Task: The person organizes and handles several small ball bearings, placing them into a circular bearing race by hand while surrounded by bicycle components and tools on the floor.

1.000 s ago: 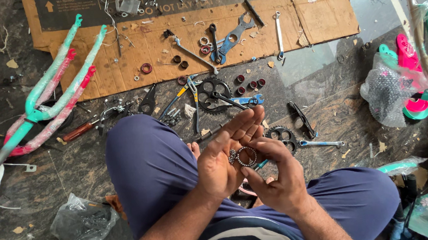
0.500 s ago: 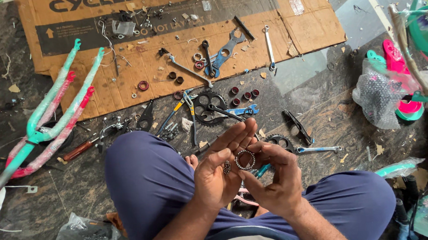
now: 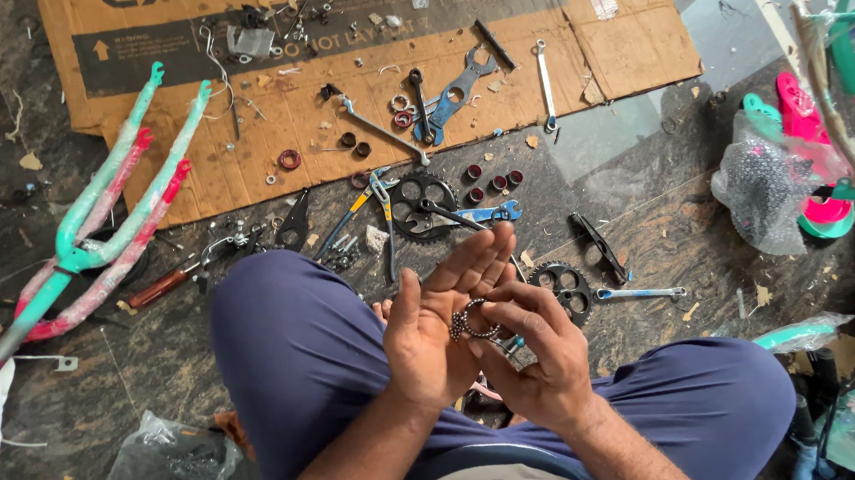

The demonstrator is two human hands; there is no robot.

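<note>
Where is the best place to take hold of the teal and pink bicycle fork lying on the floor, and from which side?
Probably take the bicycle fork at the crown where its blades join, coming from above. It lies flat on the floor, and there the grip closes on one compact part, likely near its balance point, instead of two spread blades.

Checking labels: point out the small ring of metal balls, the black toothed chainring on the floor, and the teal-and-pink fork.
small ring of metal balls [image 3: 473,320], head view, its middle.
black toothed chainring [image 3: 562,287], head view, its face.
teal-and-pink fork [image 3: 98,255], head view, crown.

Wrenches [image 3: 457,93] on cardboard [image 3: 635,50], fork [image 3: 96,233] left.
</note>
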